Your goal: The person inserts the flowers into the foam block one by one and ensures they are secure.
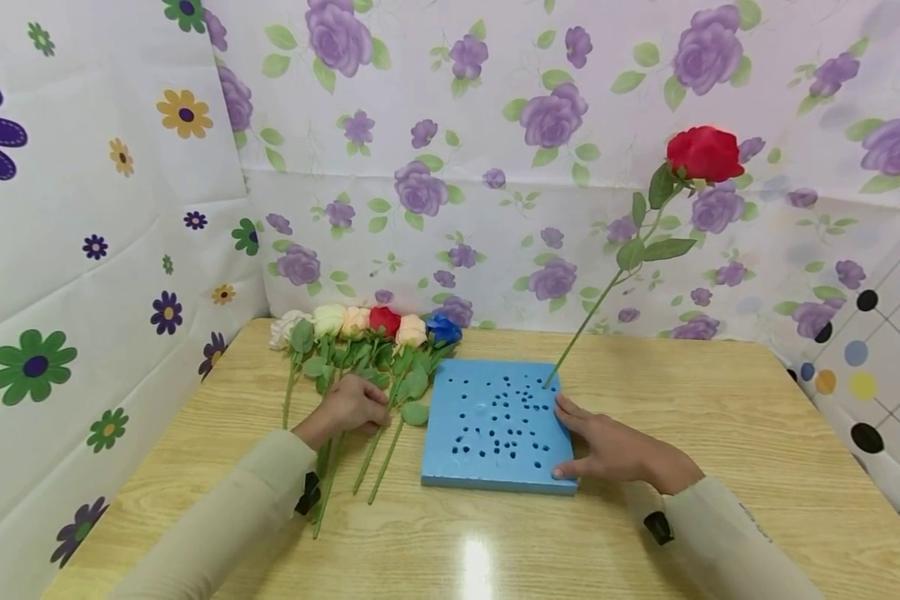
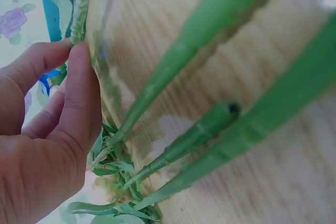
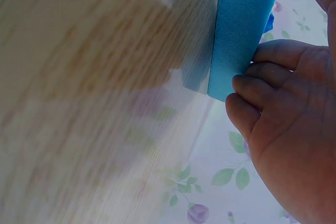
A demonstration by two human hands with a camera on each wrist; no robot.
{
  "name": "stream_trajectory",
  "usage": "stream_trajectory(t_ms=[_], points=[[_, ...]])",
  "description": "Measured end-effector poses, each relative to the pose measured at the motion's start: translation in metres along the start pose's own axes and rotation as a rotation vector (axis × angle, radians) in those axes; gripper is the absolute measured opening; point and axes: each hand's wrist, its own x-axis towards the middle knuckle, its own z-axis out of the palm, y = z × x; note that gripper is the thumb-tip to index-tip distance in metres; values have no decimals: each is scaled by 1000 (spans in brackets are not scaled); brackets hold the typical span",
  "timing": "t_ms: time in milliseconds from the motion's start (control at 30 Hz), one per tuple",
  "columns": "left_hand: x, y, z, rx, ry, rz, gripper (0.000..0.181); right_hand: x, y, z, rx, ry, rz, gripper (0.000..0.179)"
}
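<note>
My left hand [image 1: 352,405] is over the lower stems of a row of artificial roses lying on the table. Its thumb and finger pinch one green stem [image 2: 83,11], seen in the left wrist view; which bloom it carries I cannot tell. My right hand [image 1: 617,448] rests along the right edge of a blue foam block [image 1: 450,417] full of small holes. Thumb and forefinger touch the block's edge, and the other fingers lie against its side in the right wrist view. A red rose [image 1: 705,155] stands in the block's back right corner, leaning right.
Along the back left lie a blue rose [image 1: 444,328], another red rose [image 1: 385,320], and several white and peach roses [image 1: 411,331], stems toward the front. The wooden table [image 1: 390,550] meets flowered cloth [image 1: 487,250] behind and at the left.
</note>
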Motion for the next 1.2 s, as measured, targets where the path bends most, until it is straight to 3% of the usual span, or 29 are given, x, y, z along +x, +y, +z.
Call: stream_trajectory(t_ms=[467,633,867,1200], points=[[-5,8,-7,31,-40,58,25,0,0,0,2,3,5,106],[-6,14,-11,17,-32,89,26,-1,-1,0,1,5,2,106],[-5,23,-15,-95,-29,96,29,-1,-1,0,-3,4,6,106],[-5,40,-15,-84,3,155,34,0,-1,0,-2,12,1,106]])
